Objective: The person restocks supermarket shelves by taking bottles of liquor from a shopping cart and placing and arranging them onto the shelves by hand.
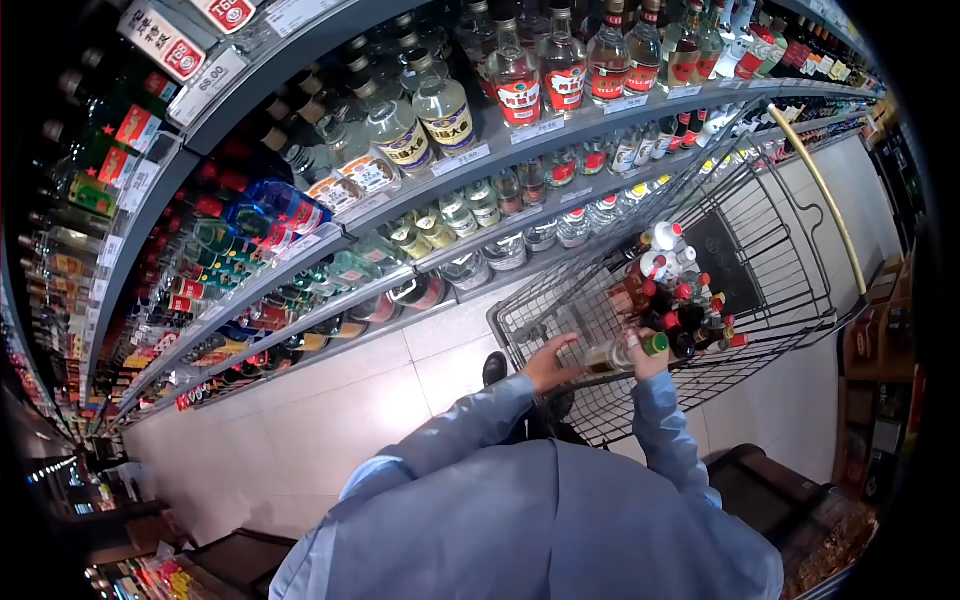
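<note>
A clear glass bottle (606, 358) with a green cap lies nearly sideways over the near side of a wire shopping cart (790, 330). My right hand (648, 360) is closed around its neck end, just below the cap. At the bottle's other end is my left hand (553, 364), with fingers apart and curved toward the base; whether it touches the glass I cannot tell. Inside the cart, beyond my right hand, several bottles (685, 318) stand close together, with red, white and dark caps.
Long shelves (500, 150) packed with liquor bottles curve along the left and far side, price tags on their edges. The cart's yellowish handle (820, 195) is at the right. Pale floor tiles (330, 420) run between shelf and cart. Boxes (880, 350) are stacked at the right.
</note>
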A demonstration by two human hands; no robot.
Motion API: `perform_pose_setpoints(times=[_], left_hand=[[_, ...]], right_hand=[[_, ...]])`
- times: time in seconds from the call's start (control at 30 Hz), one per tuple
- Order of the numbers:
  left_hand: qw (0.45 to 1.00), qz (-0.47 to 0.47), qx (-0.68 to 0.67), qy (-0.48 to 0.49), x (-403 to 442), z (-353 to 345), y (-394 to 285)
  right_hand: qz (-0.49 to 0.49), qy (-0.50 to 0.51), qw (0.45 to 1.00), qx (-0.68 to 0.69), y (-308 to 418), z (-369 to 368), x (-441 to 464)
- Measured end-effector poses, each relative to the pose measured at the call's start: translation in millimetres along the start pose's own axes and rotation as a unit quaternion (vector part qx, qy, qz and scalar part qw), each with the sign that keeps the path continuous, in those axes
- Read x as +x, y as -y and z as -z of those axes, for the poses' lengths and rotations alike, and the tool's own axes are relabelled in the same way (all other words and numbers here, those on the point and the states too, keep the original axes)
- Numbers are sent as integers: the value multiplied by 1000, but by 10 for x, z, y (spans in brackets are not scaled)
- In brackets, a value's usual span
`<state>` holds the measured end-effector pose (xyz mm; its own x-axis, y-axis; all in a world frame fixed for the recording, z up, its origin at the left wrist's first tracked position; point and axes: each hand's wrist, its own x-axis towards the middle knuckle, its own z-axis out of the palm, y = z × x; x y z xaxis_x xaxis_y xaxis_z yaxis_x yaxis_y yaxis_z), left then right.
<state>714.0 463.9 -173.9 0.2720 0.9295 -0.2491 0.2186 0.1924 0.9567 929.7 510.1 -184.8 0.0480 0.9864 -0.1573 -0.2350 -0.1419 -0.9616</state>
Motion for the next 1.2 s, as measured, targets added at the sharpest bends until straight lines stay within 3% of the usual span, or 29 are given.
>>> perform_pose_setpoints(times=[0.07, 0.13, 0.2, 0.33, 0.37, 0.47, 0.53, 0.67, 0.8, 0.83, 0.87, 0.93, 1.13, 1.2], left_hand=[[991, -93, 91, 24, -32, 12, -220], [982, -149, 75, 93, -30, -23, -309], [969, -177, 11, 172, -77, -42, -540], [978, -155, 111, 83, -392, 69, -1242], [959, -252, 129, 7, -442, 26, -1177], [975, -202, 90, 19, -684, 105, -1341], [979, -156, 125, 41, -850, 164, -1411], [991, -70, -66, 88, -1158, 183, -1405], [983, -118, -134, 44, -1284, 286, -1288], [986, -74, -141, 57, -1337, 359, -1288], [979, -154, -129, 29, -1365, 386, -1312], [943, -120, -303, 73, -1424, 474, -1127], [959, -17, -282, 8, -1845, 958, -1110], [952, -29, -303, 36, -1988, 1179, -1059]], right_hand=[[-21, 39, 999, -31, 637, -79, -167], [-34, 55, 998, 8, 1291, -279, -399], [104, 162, 980, 55, 1595, -333, -441], [104, 136, 981, 90, 2107, -562, -528], [78, 138, 981, 116, 2141, -569, -506], [33, 170, 974, 145, 2196, -614, -477], [47, 259, 956, 126, 2187, -618, -478], [69, 349, 912, 204, 2098, -833, -476], [25, 300, 924, 234, 2097, -1189, -546], [20, 280, 934, 219, 2122, -1287, -587], [15, 257, 945, 204, 2146, -1370, -622], [10, 259, 948, 187, 2143, -1515, -653], [-22, 243, 941, 233, 2052, -2045, -800], [-42, 243, 937, 246, 2006, -2289, -877]])
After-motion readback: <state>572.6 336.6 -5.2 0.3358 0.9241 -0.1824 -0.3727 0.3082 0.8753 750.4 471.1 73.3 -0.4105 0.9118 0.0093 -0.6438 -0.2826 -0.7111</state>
